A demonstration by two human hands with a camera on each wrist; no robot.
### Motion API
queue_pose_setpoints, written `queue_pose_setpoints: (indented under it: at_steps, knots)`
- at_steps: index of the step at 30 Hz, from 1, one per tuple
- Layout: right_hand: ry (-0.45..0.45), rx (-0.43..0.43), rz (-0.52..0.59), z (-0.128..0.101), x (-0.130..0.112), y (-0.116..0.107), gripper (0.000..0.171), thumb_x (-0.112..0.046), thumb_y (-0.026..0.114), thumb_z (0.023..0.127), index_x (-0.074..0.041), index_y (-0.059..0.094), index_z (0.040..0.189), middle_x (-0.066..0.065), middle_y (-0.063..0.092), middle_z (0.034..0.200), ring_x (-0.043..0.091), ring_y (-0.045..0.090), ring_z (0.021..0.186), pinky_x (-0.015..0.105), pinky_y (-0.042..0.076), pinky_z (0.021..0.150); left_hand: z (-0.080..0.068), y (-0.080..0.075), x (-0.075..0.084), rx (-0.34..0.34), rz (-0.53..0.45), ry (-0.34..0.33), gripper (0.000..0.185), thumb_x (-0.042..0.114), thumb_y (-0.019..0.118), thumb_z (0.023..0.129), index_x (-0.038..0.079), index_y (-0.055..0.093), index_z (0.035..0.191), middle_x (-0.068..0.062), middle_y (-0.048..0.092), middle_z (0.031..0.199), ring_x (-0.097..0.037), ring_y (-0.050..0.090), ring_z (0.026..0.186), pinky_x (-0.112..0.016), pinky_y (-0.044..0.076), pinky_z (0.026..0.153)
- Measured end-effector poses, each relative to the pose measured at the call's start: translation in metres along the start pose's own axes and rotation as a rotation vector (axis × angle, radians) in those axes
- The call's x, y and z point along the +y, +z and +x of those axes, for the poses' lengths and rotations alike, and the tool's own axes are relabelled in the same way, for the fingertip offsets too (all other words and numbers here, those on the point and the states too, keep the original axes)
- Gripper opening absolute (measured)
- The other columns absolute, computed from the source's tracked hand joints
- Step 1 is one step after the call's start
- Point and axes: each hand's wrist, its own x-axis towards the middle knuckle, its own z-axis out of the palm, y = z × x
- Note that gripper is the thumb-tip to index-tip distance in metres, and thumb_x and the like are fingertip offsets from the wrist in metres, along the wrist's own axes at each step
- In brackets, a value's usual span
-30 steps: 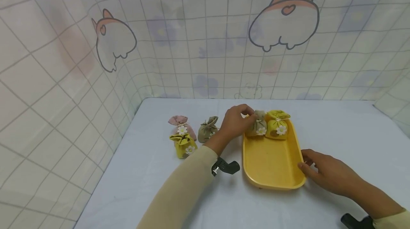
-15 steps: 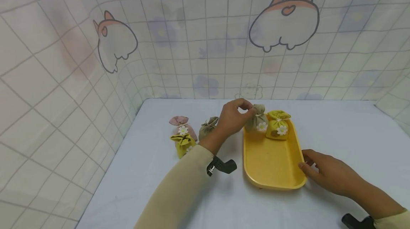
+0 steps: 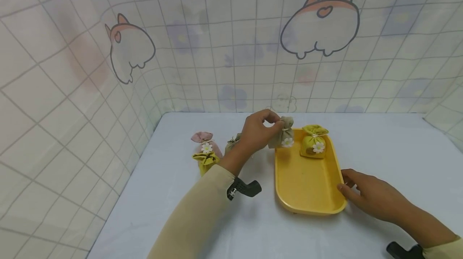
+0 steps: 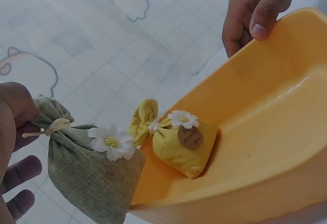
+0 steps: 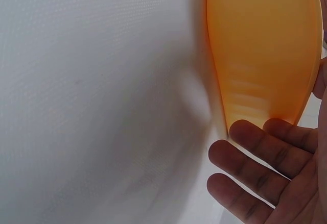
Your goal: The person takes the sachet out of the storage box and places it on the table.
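Two hands share the work: the left hand (image 3: 257,130) pinches the tied neck of an olive pouch (image 3: 281,135) between thumb and fingers (image 4: 19,109), and the pouch hangs clear of everything, just over the far left corner of the yellow tray (image 3: 307,188), as the left wrist view shows with its body dangling beside the tray wall. The right hand (image 3: 369,195) lies at the tray's near right edge with relaxed, nearly straight fingers (image 5: 255,160) against the rim, gripping nothing; that steadying touch looks worth keeping, since the tray is light and could slide on the tabletop (image 3: 390,146). A yellow pouch (image 3: 313,141) sits alone in the tray's far end, close to the hanging one, so the carried pouch is best moved without swinging, lest its base knock that neighbour or catch the rim. Holding it by the neck above the string seems sound: the cloth is soft and the filling will sag, so a firm pinch with a slow, level path should stop it twisting. To the left on the tabletop stand a pink pouch (image 3: 204,141), a second yellow pouch (image 3: 205,161) and another olive one (image 3: 232,143) half hidden behind the wrist; any set-down among them calls for an upright landing in a free gap.
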Motion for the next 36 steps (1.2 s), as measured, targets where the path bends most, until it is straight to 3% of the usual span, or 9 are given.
queue_pose_setpoints:
  at_steps: [7,17,25,32,36]
  knots:
    - [-0.001,0.003,-0.001,0.0,0.0,0.0,0.062,-0.051,0.06,0.101,0.0,0.056,0.136,-0.002,0.068,0.103,0.015,0.062,0.085,0.046,0.056,0.072,-0.007,-0.011,0.001,-0.001,0.024,-0.019,0.01,0.03,0.073,0.096,0.021,0.069,0.094,0.013,0.066,0.089,-0.02,0.063,0.101,-0.036,0.049,0.094]
    - [-0.007,0.0,0.001,0.0,0.001,0.0,0.064,-0.053,0.059,0.101,0.0,0.055,0.137,-0.001,0.068,0.104,0.016,0.063,0.087,0.046,0.057,0.072,-0.015,-0.028,0.006,-0.011,0.031,-0.041,0.011,0.03,0.074,0.095,0.021,0.069,0.093,0.011,0.066,0.089,-0.011,0.059,0.095,-0.035,0.048,0.097]
    - [-0.017,0.006,0.002,0.001,0.002,0.0,0.066,-0.056,0.056,0.101,-0.001,0.054,0.138,-0.002,0.068,0.104,0.015,0.062,0.086,0.043,0.055,0.07,-0.024,-0.041,0.002,-0.031,0.013,-0.03,0.011,0.029,0.074,0.095,0.018,0.07,0.094,0.009,0.068,0.091,-0.011,0.06,0.094,-0.034,0.05,0.094]
    - [-0.006,-0.002,-0.003,0.001,0.002,0.0,0.07,-0.059,0.054,0.101,0.0,0.054,0.138,-0.001,0.068,0.105,0.016,0.062,0.086,0.045,0.056,0.071,-0.033,-0.053,-0.003,-0.028,-0.011,-0.097,0.012,0.03,0.074,0.094,0.018,0.07,0.094,0.007,0.068,0.092,-0.015,0.061,0.092,-0.03,0.055,0.08]
    - [-0.005,-0.001,-0.004,0.001,0.002,0.001,0.069,-0.058,0.055,0.101,0.0,0.054,0.138,-0.001,0.068,0.105,0.016,0.062,0.086,0.045,0.056,0.072,-0.038,-0.06,-0.007,-0.025,-0.023,-0.098,0.012,0.029,0.075,0.094,0.018,0.07,0.093,0.008,0.069,0.091,-0.015,0.063,0.089,-0.031,0.056,0.076]
